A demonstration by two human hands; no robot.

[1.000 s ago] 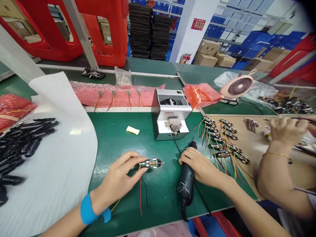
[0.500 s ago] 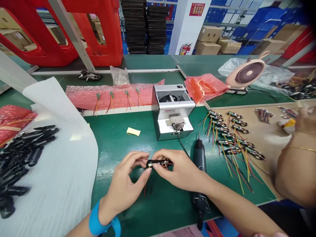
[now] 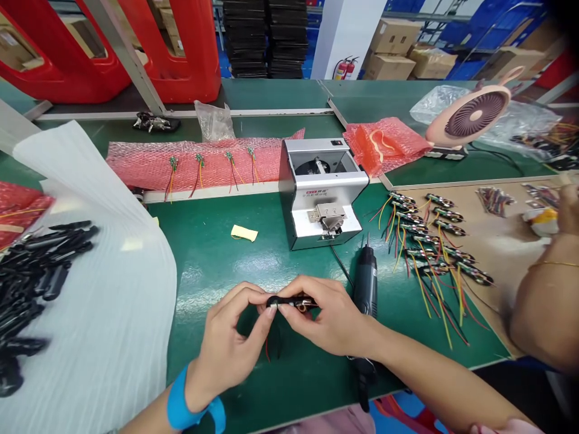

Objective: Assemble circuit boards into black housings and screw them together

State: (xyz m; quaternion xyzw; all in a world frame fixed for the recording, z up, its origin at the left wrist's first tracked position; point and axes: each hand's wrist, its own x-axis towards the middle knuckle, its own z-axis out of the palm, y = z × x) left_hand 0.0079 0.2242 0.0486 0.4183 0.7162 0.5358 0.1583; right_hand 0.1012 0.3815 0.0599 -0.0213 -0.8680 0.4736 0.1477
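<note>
My left hand and my right hand both pinch a small black part with a circuit board and red and black wires, held just above the green table. Each hand's fingertips are closed on one end of it. A black electric screwdriver lies on the table right of my right hand, partly under my forearm. A blue band circles my left wrist.
A silver screw feeder box stands behind my hands. Black housings lie on white foam sheet at left. Wired boards lie in rows at right, near another person's arm. Pink bubble wrap and a pink fan sit further back.
My right hand let go of the screwdriver and moved left to join my left hand on the small part, which was lifted off the table. The view shifted slightly.
</note>
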